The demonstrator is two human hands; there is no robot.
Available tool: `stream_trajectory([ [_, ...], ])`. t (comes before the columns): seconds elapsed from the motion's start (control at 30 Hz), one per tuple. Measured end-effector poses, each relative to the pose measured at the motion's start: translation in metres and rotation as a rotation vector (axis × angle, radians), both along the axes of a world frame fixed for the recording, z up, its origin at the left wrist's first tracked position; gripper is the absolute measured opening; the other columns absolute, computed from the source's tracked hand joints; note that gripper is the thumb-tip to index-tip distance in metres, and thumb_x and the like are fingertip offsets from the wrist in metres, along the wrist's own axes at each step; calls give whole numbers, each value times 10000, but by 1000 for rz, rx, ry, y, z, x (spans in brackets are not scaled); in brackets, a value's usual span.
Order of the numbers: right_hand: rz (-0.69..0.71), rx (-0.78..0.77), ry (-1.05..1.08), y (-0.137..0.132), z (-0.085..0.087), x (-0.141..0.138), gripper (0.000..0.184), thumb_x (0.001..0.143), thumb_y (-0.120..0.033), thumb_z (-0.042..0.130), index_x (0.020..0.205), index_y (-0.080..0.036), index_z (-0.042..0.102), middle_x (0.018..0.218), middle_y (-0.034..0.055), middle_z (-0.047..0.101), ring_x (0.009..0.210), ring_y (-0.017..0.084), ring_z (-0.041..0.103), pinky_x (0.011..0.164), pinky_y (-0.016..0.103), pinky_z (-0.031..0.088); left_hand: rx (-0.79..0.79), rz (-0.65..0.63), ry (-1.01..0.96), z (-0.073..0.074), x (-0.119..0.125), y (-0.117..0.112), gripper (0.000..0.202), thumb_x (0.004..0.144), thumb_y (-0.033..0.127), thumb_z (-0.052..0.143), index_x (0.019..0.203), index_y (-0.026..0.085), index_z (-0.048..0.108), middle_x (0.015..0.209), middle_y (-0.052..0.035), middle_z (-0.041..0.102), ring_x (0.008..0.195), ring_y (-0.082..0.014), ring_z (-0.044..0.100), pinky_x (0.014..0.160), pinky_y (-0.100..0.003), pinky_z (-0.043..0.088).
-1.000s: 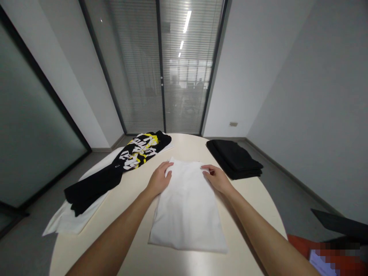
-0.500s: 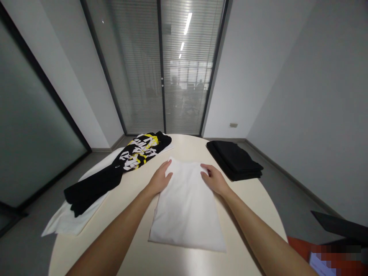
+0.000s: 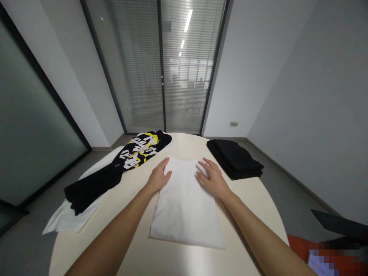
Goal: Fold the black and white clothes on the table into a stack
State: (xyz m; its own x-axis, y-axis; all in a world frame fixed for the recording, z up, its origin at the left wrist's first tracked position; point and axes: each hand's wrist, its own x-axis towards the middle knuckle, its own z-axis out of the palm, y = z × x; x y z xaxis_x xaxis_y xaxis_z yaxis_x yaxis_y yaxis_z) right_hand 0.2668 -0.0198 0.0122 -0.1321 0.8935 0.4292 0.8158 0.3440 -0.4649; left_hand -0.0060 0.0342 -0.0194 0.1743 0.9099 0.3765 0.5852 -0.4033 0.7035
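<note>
A folded white garment (image 3: pixel 185 205) lies in the middle of a round cream table (image 3: pixel 253 199). My left hand (image 3: pixel 159 177) rests flat on the garment's far left edge, fingers stretched out. On the far right part of the same garment lies my right hand (image 3: pixel 211 177), fingers spread and flat. Neither hand grips the cloth.
A black garment with white and yellow lettering (image 3: pixel 120 165) lies over a white one (image 3: pixel 69 220) at the table's left. A folded black stack (image 3: pixel 234 158) sits at the far right. A dark chair edge (image 3: pixel 339 226) and something red (image 3: pixel 299 245) show at lower right.
My right hand has opened from a curled hold at the garment's far edge to lie flat with fingers spread. The left hand has barely shifted. The garment's far edge now lies smooth.
</note>
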Motion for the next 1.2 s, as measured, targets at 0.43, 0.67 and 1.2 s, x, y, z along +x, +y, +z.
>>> stream_trajectory([
  [0.43,586,-264,-229,-61,36,-54,591,959,-525,548,1496,-287,481,1633,91,317,1528,343,186,1210,606,158,41,12,3,1,-2,-5,334,845,82,565,1134,213,671,1337,-87,568,1095,-213,630,985,-391,525],
  [0.67,956,-290,-274,-99,37,-84,729,892,-549,639,1539,-307,406,1633,84,306,1531,340,175,1224,589,7,73,26,12,3,-1,-9,303,841,55,565,1082,205,673,1232,-79,593,1027,-212,649,992,-408,523],
  [1.2,717,-335,-241,-65,33,-59,622,988,-549,491,1548,-297,392,1619,85,341,1521,306,231,1220,571,164,146,139,377,3,-6,-13,346,955,205,505,1253,201,681,1288,-117,682,1204,-296,592,1075,-463,440],
])
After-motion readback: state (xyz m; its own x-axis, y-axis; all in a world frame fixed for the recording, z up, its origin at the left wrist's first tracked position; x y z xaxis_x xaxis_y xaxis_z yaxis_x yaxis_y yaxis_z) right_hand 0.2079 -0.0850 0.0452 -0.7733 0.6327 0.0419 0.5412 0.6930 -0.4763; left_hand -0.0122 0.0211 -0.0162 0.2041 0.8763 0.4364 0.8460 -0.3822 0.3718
